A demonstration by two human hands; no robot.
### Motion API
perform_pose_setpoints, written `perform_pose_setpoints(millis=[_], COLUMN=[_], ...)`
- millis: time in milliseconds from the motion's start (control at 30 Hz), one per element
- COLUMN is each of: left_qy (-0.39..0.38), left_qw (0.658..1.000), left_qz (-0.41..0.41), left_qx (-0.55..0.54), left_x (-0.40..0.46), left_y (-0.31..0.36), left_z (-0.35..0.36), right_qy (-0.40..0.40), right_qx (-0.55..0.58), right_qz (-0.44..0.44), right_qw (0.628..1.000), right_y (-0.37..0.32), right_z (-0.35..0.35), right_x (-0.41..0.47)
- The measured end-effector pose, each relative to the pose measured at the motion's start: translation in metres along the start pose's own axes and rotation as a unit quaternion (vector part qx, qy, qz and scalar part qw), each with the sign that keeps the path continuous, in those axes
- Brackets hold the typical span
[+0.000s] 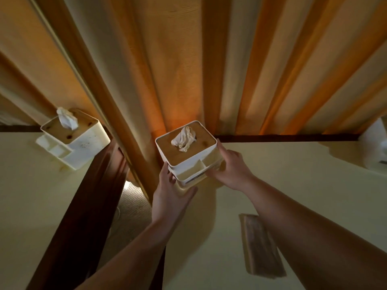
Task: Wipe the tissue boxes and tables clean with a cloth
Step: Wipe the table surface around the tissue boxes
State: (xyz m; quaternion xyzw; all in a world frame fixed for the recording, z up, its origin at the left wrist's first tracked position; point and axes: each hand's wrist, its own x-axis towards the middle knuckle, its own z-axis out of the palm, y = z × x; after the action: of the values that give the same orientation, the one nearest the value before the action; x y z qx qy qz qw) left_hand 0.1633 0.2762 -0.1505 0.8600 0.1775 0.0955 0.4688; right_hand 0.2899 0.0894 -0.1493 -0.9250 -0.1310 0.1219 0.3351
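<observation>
Grip: your left hand (169,197) and right hand (232,166) clasp the tissue box (188,151), far edge of right counter (293,185); folded cloth (261,245) near right.

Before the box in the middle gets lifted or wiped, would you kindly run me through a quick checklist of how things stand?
1. Left hand holds the near tissue box at its front corner: ok.
2. Right hand holds its right side: ok.
3. Cloth in hand: not ok; it lies folded on the right table.
4. Box fully on the table: cannot tell; it sits at the corner.
5. Tissue sticks out of the lid: ok.
6. Far tissue box clean: not ok; spots show.
</observation>
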Motion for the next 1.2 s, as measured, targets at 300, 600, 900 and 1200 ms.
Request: perform_pose_setpoints(millis=[300,600,900,1200], left_qy=[-0.042,-0.085,-0.036,0.004], left_qw=[0.993,0.987,0.993,0.994], left_qz=[-0.009,0.028,0.049,0.086], left_qx=[0.109,0.136,0.096,0.068], left_x=[-0.036,-0.079,-0.035,0.064], left_y=[-0.007,-0.016,-0.011,0.025], left_z=[0.006,0.003,-0.043,-0.072], right_qy=[0.174,0.274,0.318,0.424], right_qx=[-0.033,-0.099,0.043,0.256], right_qz=[0.092,0.117,0.168,0.17], right_qw=[0.98,0.949,0.932,0.852], right_y=[0.036,0.049,0.02,-0.063], right_z=[0.024,0.085,0.067,0.038], right_x=[-0.147,-0.207,-0.18,-0.095])
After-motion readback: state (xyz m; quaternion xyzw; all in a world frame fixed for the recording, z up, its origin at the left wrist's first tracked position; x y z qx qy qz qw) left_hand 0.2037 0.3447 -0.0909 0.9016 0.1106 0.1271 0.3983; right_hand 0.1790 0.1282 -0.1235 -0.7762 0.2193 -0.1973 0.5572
